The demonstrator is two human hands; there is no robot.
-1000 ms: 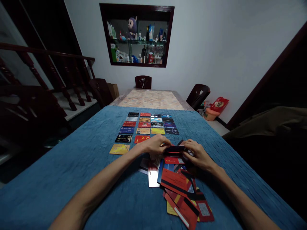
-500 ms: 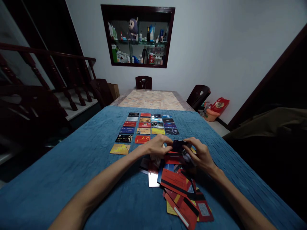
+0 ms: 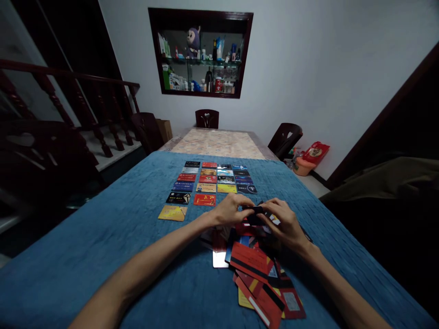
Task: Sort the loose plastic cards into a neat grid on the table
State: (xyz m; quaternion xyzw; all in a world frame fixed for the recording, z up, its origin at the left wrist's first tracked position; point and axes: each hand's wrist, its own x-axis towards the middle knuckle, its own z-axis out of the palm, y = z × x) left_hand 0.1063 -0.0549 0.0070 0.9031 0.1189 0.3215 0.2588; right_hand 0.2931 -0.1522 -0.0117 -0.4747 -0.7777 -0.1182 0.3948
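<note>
Between my two hands is a dark plastic card (image 3: 254, 219), held above a loose heap of cards. My left hand (image 3: 233, 209) pinches its left side with thumb and fingers. My right hand (image 3: 283, 221) grips the right side, fingers bent over it. Under and in front of the hands lie overlapping cards, among them a red card with a black stripe (image 3: 249, 261) and a white-and-red card (image 3: 220, 256). Beyond, flat cards form columns; a yellow card (image 3: 172, 213) is nearest on the left, with a red card (image 3: 205, 199) to its upper right.
A blue cloth (image 3: 113, 237) covers the near part of the table, and a patterned tabletop (image 3: 219, 142) shows beyond it. Dark chairs (image 3: 285, 139) stand around. A wall cabinet (image 3: 202, 55) holds bottles and a plush toy. At left runs a wooden railing (image 3: 68, 77).
The dark card has tilted and dropped slightly between my hands. My left hand has shifted a little to the right, closer to my right hand. The laid-out cards are unchanged.
</note>
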